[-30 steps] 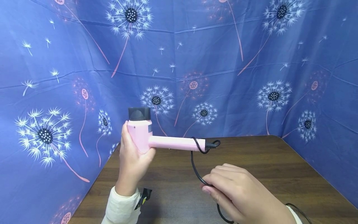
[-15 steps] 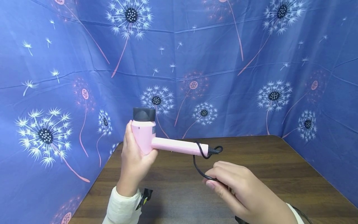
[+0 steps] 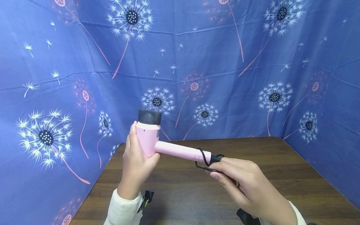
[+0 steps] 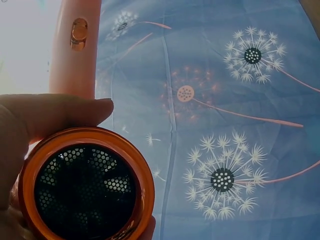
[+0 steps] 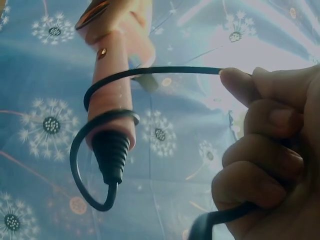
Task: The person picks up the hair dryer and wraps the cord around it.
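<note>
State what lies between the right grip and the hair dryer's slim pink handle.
A stretch of thin black cord runs from the right grip to the slim pink handle, looping around it; the right wrist view shows this.

The hair dryer is pale pink with a black nozzle, a copper-orange rear ring and a black cord; the blue cloth carries white dandelions with dark, white-dotted centres and coral-pink blooms; the desk is streaked dark brown, the sleeves cream
</note>
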Motion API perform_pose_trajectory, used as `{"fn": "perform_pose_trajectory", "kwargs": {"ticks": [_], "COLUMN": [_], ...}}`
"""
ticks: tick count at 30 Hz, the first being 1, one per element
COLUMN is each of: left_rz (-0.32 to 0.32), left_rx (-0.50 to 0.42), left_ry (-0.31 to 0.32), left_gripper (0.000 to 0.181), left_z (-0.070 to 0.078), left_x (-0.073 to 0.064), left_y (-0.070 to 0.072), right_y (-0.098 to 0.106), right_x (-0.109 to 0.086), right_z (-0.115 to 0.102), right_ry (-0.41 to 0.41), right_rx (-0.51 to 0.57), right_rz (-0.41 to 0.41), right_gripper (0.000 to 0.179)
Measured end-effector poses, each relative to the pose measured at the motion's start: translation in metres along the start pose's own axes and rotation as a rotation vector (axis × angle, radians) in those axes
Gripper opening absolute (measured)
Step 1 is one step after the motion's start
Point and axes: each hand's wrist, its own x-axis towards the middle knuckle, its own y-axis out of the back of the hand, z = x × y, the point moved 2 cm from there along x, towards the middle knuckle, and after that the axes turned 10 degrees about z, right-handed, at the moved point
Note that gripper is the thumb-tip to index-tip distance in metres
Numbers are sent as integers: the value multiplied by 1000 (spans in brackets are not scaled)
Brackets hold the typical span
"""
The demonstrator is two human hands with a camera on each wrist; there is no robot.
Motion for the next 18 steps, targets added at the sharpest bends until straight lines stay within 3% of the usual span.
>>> {"fn": "perform_pose_trajectory", "kwargs": {"ticks": [11,18], "left_rz": [-4,1], "left_rx": [21,20], "left_ry": [-34,-74], "left_gripper": [122,119], "left_z": [3,8], "left_x": [0,0], "left_y": [2,5], "right_y": [2,5], "right_x": [0,3], "right_z": [8,10], "right_ry": [47,36], "right_rx": [-60,-82], "right_rz": [69,142], "right_gripper": [16,19]}}
